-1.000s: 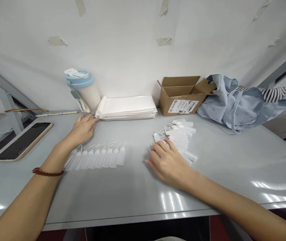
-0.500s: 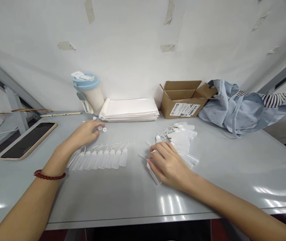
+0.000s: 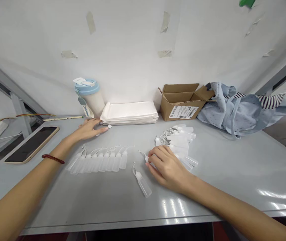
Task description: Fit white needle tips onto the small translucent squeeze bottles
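My left hand (image 3: 89, 130) lies low on the grey table (image 3: 108, 201) with its fingers stretched towards a tiny white cap (image 3: 109, 126), just in front of the tumbler (image 3: 89, 97). Below it is a neat row of several small translucent dropper bottles (image 3: 100, 160). My right hand (image 3: 166, 165) rests at the near edge of a loose pile of the same bottles (image 3: 180, 139), fingers curled over one bottle whose thin tip (image 3: 144, 155) sticks out to the left. A single bottle (image 3: 143, 182) lies apart, left of that hand.
A stack of white flat bags (image 3: 130, 113) lies against the back wall. An open cardboard box (image 3: 183, 102) and a blue cloth bundle (image 3: 240, 107) sit at the back right. A phone (image 3: 32, 144) lies at the left.
My left hand drew back from the bag stack, then reached out again to the small caps. My right hand pulled bottles out of the pile towards me; one now lies alone on the table.
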The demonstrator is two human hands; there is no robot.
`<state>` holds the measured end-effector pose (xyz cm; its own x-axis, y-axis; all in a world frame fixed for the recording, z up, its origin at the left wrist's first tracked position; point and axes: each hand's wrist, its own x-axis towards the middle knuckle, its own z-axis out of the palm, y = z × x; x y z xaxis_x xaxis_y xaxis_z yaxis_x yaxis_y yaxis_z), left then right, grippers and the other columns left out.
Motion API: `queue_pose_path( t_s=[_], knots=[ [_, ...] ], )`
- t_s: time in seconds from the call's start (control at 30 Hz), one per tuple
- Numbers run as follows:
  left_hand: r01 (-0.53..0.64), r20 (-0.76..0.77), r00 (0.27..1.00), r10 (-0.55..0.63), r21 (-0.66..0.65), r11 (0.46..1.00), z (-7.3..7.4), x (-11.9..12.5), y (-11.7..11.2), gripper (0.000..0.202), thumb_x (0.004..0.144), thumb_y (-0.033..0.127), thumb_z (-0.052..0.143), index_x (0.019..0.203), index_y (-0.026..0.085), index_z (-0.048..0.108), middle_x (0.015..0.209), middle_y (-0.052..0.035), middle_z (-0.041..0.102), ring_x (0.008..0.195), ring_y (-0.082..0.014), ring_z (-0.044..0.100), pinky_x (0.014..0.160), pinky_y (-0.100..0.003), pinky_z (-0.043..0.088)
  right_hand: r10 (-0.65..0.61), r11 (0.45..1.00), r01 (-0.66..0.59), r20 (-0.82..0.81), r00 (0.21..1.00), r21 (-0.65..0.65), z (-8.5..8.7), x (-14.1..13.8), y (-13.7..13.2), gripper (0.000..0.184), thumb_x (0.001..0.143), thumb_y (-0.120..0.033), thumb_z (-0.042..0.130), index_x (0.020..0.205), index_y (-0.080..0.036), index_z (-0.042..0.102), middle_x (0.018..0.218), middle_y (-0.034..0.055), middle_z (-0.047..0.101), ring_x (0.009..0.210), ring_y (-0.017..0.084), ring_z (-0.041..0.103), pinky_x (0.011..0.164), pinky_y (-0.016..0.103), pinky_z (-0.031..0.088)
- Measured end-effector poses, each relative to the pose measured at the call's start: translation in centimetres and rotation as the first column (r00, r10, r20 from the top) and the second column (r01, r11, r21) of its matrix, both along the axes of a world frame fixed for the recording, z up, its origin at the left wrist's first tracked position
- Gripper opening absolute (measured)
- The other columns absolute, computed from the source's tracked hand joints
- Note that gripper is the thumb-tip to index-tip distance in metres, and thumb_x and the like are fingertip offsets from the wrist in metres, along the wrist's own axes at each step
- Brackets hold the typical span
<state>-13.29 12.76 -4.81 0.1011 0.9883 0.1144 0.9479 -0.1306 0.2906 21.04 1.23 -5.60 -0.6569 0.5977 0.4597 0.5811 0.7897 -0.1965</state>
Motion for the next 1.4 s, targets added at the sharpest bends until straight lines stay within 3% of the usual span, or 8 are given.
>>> queue_pose_path(
  t_s=[0.17,0.3,0.43,0.57,0.7,0.87,1.07,1.4],
  knots=[
    [0.036,-0.036,0.999,-0.038,-0.048,0.998,-0.6,0.5,-1.0,0.067,0.076,0.066,0.047,0.117,0.015,0.061,0.123,-0.0151,0.058,0.116,-0.0379,0.047,0.097,-0.046,0.037,0.056,0.998,-0.057,-0.004,0.998,-0.035,0.2,0.0,-0.4,0.024,0.094,-0.023,0.042,0.086,-0.012,0.062,0.091,0.0130,0.064,0.087,0.022,0.056,0.077,0.038,0.042],
    [0.144,-0.005,0.990,-0.144,-0.079,0.986,-0.2,1.4,-2.4,0.059,0.079,0.060,0.048,0.117,0.017,0.061,0.129,-0.0107,0.057,0.116,-0.0322,0.050,0.098,-0.038,0.039,0.366,0.930,-0.362,0.077,0.927,-0.061,0.8,-0.7,-2.0,0.029,0.096,-0.034,0.045,0.114,-0.016,0.059,0.123,0.0111,0.059,0.114,0.024,0.049,0.088,0.037,0.041],
    [0.173,0.046,0.984,-0.170,-0.078,0.982,0.8,1.3,-3.7,0.050,0.085,0.056,0.045,0.119,0.022,0.060,0.129,-0.0058,0.060,0.112,-0.0276,0.056,0.090,-0.032,0.046,0.506,0.862,-0.502,0.171,0.846,-0.067,0.6,-1.4,-3.1,0.028,0.098,-0.036,0.041,0.109,-0.020,0.061,0.128,0.0040,0.059,0.124,0.020,0.044,0.093,0.036,0.038],
    [0.081,0.043,0.996,-0.081,0.001,0.997,1.4,0.8,-4.2,0.056,0.086,0.058,0.043,0.125,0.019,0.053,0.127,-0.0110,0.060,0.106,-0.0307,0.060,0.078,-0.035,0.051,0.436,0.898,-0.436,0.222,0.872,-0.051,0.0,-1.6,-2.6,0.030,0.097,-0.035,0.043,0.094,-0.013,0.063,0.102,0.0087,0.065,0.109,0.023,0.053,0.089,0.036,0.040],
    [0.133,-0.055,0.990,-0.126,0.163,0.978,1.1,2.1,-3.3,0.086,0.076,0.057,0.059,0.142,0.013,0.026,0.140,-0.0196,0.042,0.126,-0.0360,0.041,0.097,-0.046,0.041,0.260,0.955,-0.288,0.275,0.926,0.066,-0.6,-1.5,-1.8,0.027,0.096,-0.029,0.044,0.090,-0.011,0.063,0.093,0.0108,0.063,0.095,0.025,0.055,0.079,0.038,0.042],
    [0.242,-0.189,0.961,-0.203,0.213,0.946,0.9,5.2,-0.5,0.069,0.076,0.032,0.061,0.137,0.011,0.037,0.144,-0.0205,0.034,0.131,-0.0402,0.029,0.106,-0.051,0.027,0.043,0.975,-0.108,0.309,0.950,0.194,-1.4,-1.2,-0.9,0.017,0.091,-0.016,0.048,0.083,-0.012,0.062,0.089,0.0112,0.061,0.092,0.027,0.054,0.077,0.040,0.040],
    [0.118,-0.151,0.985,-0.088,0.202,0.972,2.1,4.6,0.8,0.063,0.079,0.033,0.059,0.132,0.005,0.040,0.135,-0.0216,0.043,0.126,-0.0359,0.037,0.104,-0.045,0.032,-0.030,0.975,-0.025,0.240,0.970,0.222,-1.9,-0.5,0.0,0.015,0.086,-0.009,0.051,0.077,-0.012,0.062,0.086,0.0121,0.062,0.097,0.029,0.052,0.080,0.043,0.040],
    [-0.115,0.014,0.992,0.124,-0.293,0.949,4.1,-1.7,-3.9,0.069,0.076,0.062,0.055,0.128,0.017,0.052,0.101,-0.0122,0.068,0.087,-0.0295,0.065,0.068,-0.035,0.053,0.062,0.980,-0.100,0.211,0.975,0.171,0.2,-2.1,0.0,0.022,0.092,-0.018,0.044,0.084,-0.010,0.063,0.090,0.0149,0.063,0.091,0.028,0.054,0.077,0.041,0.043]
  ],
)
